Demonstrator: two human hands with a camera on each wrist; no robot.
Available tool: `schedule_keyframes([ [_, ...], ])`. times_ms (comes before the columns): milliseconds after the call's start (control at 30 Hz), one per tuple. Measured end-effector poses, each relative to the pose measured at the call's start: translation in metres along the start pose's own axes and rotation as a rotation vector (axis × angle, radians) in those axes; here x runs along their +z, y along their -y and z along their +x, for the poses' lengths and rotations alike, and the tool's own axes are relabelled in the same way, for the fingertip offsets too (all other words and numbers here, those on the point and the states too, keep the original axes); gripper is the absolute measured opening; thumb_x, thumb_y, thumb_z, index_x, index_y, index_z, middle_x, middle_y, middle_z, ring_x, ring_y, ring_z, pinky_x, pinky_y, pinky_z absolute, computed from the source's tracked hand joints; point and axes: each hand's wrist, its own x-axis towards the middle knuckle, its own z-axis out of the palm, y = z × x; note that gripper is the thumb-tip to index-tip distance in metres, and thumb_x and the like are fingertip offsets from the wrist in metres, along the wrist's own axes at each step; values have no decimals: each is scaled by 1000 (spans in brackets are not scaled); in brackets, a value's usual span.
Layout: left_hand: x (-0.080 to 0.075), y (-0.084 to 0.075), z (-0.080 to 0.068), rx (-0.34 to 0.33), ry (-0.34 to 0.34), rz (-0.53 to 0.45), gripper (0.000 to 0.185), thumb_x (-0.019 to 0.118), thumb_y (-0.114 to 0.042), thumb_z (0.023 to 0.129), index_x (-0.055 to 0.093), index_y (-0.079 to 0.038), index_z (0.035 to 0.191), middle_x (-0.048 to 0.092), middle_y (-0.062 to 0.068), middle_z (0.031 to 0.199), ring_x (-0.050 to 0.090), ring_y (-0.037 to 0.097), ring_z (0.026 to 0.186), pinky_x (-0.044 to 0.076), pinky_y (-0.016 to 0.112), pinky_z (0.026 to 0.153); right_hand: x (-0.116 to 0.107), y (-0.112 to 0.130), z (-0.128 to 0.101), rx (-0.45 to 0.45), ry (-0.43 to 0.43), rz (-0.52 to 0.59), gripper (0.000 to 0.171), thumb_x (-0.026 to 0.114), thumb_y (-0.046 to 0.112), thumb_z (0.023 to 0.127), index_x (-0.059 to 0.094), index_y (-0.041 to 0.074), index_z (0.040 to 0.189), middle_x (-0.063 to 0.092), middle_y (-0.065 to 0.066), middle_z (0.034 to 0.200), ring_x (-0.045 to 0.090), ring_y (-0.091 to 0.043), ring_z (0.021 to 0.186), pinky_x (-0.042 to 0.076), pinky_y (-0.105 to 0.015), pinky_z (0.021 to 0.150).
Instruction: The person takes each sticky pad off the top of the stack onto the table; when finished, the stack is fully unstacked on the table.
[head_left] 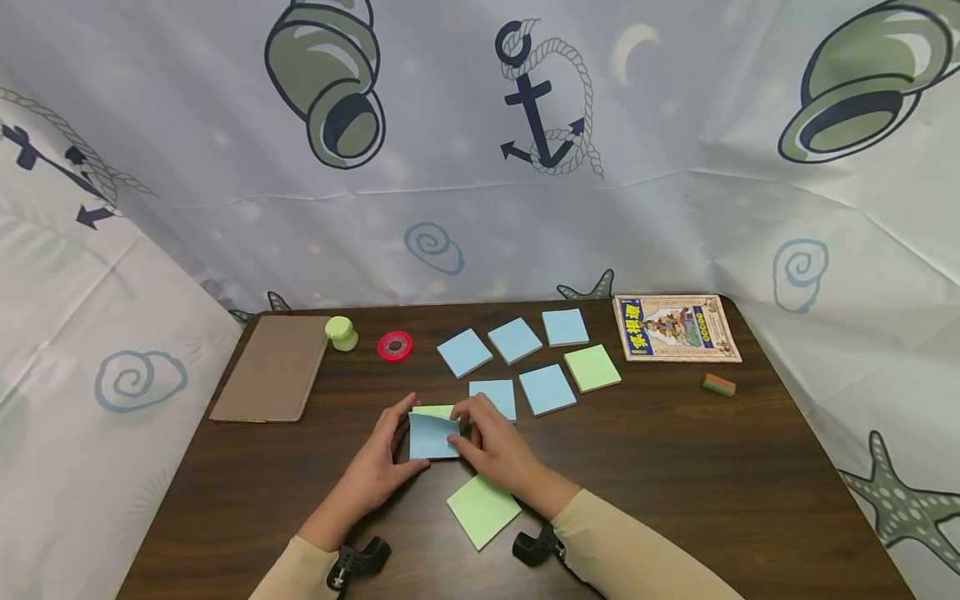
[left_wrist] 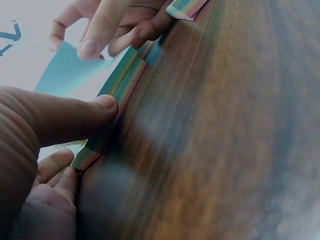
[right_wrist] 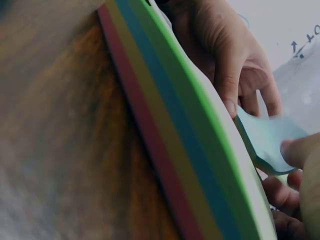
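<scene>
A blue sticky note (head_left: 432,436) lies over a multi-coloured sticky note pad (left_wrist: 124,82), its upper edge bent up so that a green strip shows behind it in the head view. My left hand (head_left: 377,468) holds the pad from the left, thumb along the near edge and fingers around the far side. Between thumb and fingers, my right hand (head_left: 497,447) pinches the blue note by its right edge. Just below the right wrist lies another pad with a green top (head_left: 483,511), its pink, yellow, blue and green layers large in the right wrist view.
Several blue pads (head_left: 547,389) and a green one (head_left: 592,367) lie beyond the hands. At the left are a brown notebook (head_left: 270,367), a green cylindrical object (head_left: 342,333) and a red ring (head_left: 395,346). A booklet (head_left: 677,328) and small orange-green block (head_left: 718,384) lie right.
</scene>
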Motion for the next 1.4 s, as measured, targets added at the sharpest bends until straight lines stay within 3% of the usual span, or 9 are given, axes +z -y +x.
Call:
schedule_keyframes([
  [100, 0, 0, -1, 7, -2, 12, 108, 86, 9, 88, 22, -7, 173, 36, 18, 169, 37, 35, 162, 33, 43, 129, 1, 1, -1, -24, -24, 37, 23, 76, 12, 104, 58, 15, 119, 61, 1, 102, 55, -1, 80, 54, -18, 69],
  [267, 1, 1, -2, 15, -1, 25, 106, 86, 8, 88, 23, -6, 173, 37, 20, 168, 38, 36, 161, 34, 41, 129, 0, 2, -3, -54, -36, 106, 28, 77, 9, 102, 64, 14, 127, 63, 3, 99, 59, -2, 82, 57, -20, 68],
  [533, 0, 0, -3, 2, 6, 48, 104, 86, 7, 89, 27, -9, 172, 40, 18, 165, 45, 38, 154, 32, 1, 115, -2, 2, -2, -273, -95, 66, 25, 82, 8, 97, 84, 21, 117, 64, 4, 108, 54, -13, 103, 52, -27, 89],
  [667, 0, 0, -1, 10, 6, 85, 99, 83, 10, 90, 29, -8, 172, 41, 18, 165, 47, 40, 153, 38, 10, 119, -2, 1, 1, -341, -83, 103, 27, 81, 0, 94, 85, 19, 112, 58, -10, 123, 57, -23, 116, 57, -36, 100],
  [833, 0, 1, -4, 22, 4, 123, 98, 80, 17, 87, 31, -4, 170, 43, 20, 162, 46, 42, 156, 41, 17, 121, 0, 2, -1, -393, -29, 130, 26, 79, -3, 94, 82, 15, 112, 64, -12, 131, 65, -22, 114, 62, -32, 94],
  [933, 0, 0, -5, -6, 4, 110, 97, 82, 13, 89, 33, -6, 170, 43, 19, 162, 46, 39, 156, 40, 15, 121, 1, 2, -2, -373, -65, 159, 25, 79, -2, 96, 79, 14, 115, 73, -5, 120, 68, -17, 110, 61, -28, 93],
  [1133, 0, -2, -4, -14, -7, 113, 95, 87, 3, 90, 36, -7, 169, 44, 15, 162, 44, 37, 158, 39, 51, 127, -10, 0, -6, -204, -176, 403, 26, 73, -9, 99, 71, -1, 123, 71, -17, 112, 69, -21, 93, 63, -29, 78],
  [1200, 0, -2, -3, -6, -11, 127, 94, 88, 2, 89, 38, -7, 168, 45, 14, 161, 45, 35, 157, 39, 52, 127, -15, -5, -9, -149, -192, 467, 31, 70, -10, 100, 68, -2, 130, 68, -19, 112, 66, -17, 87, 60, -25, 71],
  [1400, 0, -2, -2, 12, -30, 251, 86, 90, -5, 89, 48, -13, 164, 50, 9, 160, 51, 30, 152, 46, 59, 124, -36, -18, -22, -71, -223, 482, 32, 69, -8, 102, 67, -3, 133, 64, -17, 103, 55, -17, 77, 49, -23, 62],
])
